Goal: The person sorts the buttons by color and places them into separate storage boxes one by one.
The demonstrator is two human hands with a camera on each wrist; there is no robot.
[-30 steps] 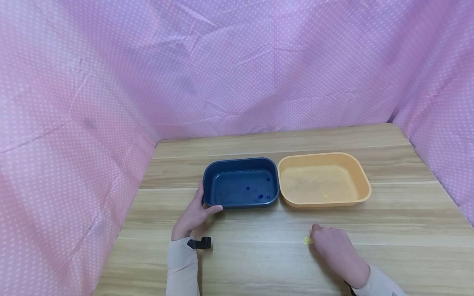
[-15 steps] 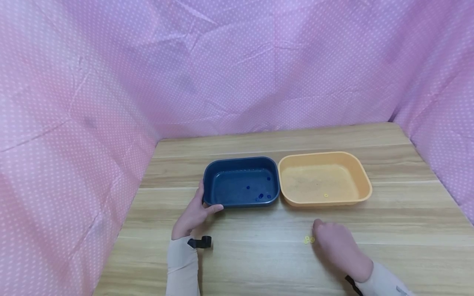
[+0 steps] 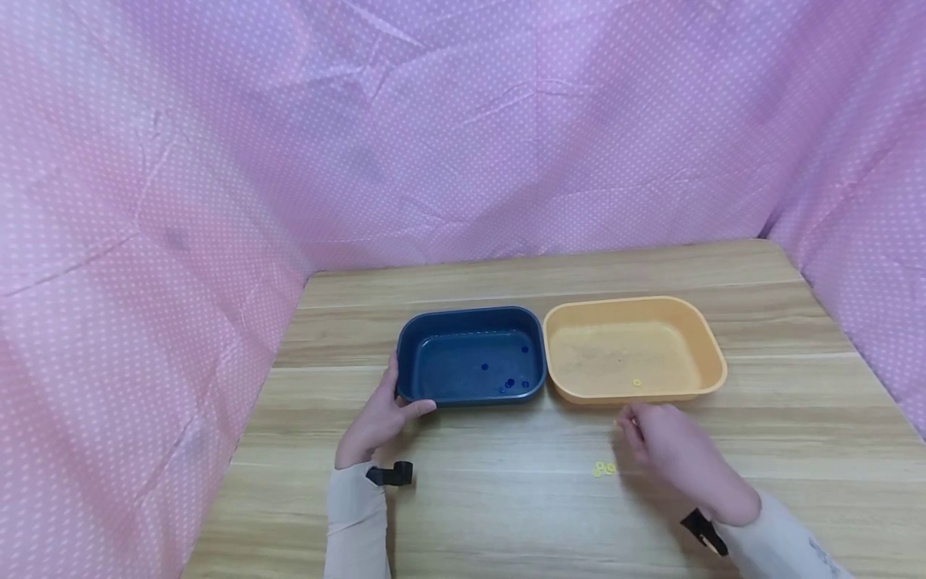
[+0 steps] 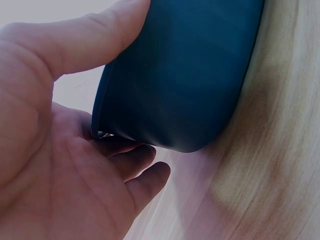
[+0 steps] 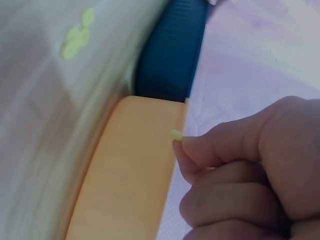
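My left hand (image 3: 374,424) holds the near left corner of a dark blue plastic tray (image 3: 470,396), thumb on the front side and fingers at the left side. In the left wrist view, the thumb lies over the blue tray's wall (image 4: 185,70). My right hand (image 3: 673,446) pinches a small yellow ring (image 5: 176,134) between thumb and index finger, just in front of the pale orange tray (image 3: 633,397). Several yellow rings (image 3: 604,469) lie on the table, left of and nearer than that hand. One yellow ring (image 3: 637,383) sits inside the orange tray.
The trays stand side by side on a wood-grain table (image 3: 506,515). Several small dark blue round pieces (image 3: 510,383) lie in the blue tray, mostly toward its right. A pink dotted cloth (image 3: 463,161) hangs behind the table and at both sides.
My right hand has picked up a yellow ring and moved away from the rings on the table, up toward the orange tray. My left hand stays on the blue tray.
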